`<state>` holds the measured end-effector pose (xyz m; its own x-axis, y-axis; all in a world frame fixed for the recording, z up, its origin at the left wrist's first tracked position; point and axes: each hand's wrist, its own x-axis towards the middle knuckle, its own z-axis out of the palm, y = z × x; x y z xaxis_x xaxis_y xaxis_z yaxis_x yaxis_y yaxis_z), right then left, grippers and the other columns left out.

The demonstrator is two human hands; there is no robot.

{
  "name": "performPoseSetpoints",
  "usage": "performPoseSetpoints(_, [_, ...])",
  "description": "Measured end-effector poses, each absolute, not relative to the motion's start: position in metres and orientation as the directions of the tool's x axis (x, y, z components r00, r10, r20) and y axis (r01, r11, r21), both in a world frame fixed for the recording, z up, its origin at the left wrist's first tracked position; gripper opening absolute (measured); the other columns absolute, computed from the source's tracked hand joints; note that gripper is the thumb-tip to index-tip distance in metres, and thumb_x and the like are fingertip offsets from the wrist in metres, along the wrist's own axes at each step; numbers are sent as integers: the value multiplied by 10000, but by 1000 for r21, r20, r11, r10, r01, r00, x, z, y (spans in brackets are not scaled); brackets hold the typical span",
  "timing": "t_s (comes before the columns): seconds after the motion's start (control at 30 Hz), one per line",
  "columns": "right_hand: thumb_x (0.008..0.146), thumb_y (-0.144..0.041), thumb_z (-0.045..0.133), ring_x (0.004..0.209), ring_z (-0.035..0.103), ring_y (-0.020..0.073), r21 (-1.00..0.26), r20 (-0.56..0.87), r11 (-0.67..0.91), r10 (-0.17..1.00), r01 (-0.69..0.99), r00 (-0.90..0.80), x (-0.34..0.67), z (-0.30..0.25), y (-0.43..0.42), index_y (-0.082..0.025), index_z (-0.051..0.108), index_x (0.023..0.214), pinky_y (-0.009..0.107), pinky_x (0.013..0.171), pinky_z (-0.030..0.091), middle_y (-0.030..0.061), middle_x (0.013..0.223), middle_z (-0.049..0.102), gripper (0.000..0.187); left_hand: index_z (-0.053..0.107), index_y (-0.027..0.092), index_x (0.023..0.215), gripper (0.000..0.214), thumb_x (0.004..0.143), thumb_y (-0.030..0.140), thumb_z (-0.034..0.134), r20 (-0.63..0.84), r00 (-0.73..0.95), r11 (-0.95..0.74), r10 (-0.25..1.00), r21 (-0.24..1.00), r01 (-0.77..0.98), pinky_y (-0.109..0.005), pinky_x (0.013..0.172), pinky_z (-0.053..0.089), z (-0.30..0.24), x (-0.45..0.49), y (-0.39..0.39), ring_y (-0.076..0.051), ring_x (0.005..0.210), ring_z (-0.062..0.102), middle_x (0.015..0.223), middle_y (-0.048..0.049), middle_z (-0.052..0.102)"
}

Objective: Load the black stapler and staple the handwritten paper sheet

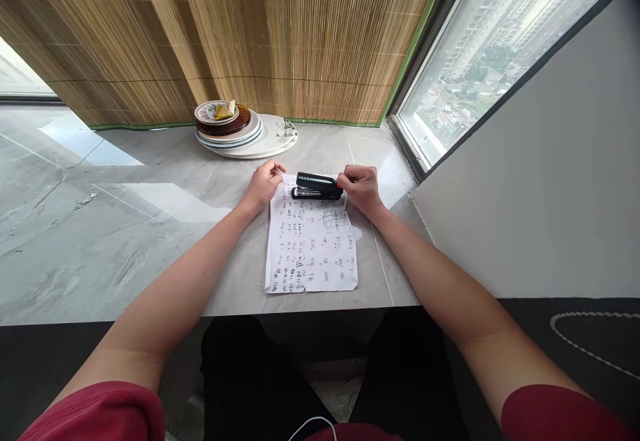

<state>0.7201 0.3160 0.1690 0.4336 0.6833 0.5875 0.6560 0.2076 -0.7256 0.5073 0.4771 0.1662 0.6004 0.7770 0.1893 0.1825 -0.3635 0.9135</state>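
Handwritten sheets of white paper (313, 248) lie on the grey counter in front of me, their lower edge torn. My left hand (264, 184) rests at their upper left corner, thumb and fingers closed on the edge. A black stapler (317, 180) lies sideways across the top of the sheets, its jaws parted and pointing left. My right hand (361, 186) is closed around the stapler's back end at the upper right of the paper. Whether the stapler's jaws have paper between them cannot be made out.
Behind the paper, stacked plates (235, 136) stand on a white oval platter (283, 136), with a small yellow and white piece on top. A bamboo blind (250, 41) hangs behind them. A window (465, 88) and a grey wall (550, 181) bound the right side.
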Motion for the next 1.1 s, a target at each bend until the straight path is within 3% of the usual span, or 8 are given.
performPoseSetpoints(0.53, [781, -205, 585, 561, 239, 96, -677, 625, 238, 685, 697, 373, 719, 169, 317, -220, 274, 536, 299, 549, 214, -50, 557, 288, 396, 618, 201, 909, 216, 704, 139, 593, 178, 602, -359, 778, 913, 194, -301, 637, 380, 167, 507, 475, -156, 645, 488, 740, 17, 547])
performPoseSetpoints(0.97, [678, -191, 582, 568, 249, 93, -718, 526, 31, 679, 696, 512, 724, 169, 317, -226, 245, 506, 268, 525, 264, -59, 550, 218, 380, 619, 207, 912, 221, 697, 162, 598, 167, 607, -347, 777, 918, 191, -297, 620, 378, 165, 507, 476, -153, 638, 485, 742, 16, 546])
performPoseSetpoints(1.1, [673, -196, 574, 553, 292, 92, -699, 549, 72, 691, 711, 470, 728, 170, 315, -225, 246, 505, 270, 521, 270, -55, 534, 251, 370, 620, 205, 895, 218, 681, 162, 602, 155, 576, -303, 803, 938, 170, -295, 616, 381, 168, 507, 476, -145, 624, 478, 738, 16, 539])
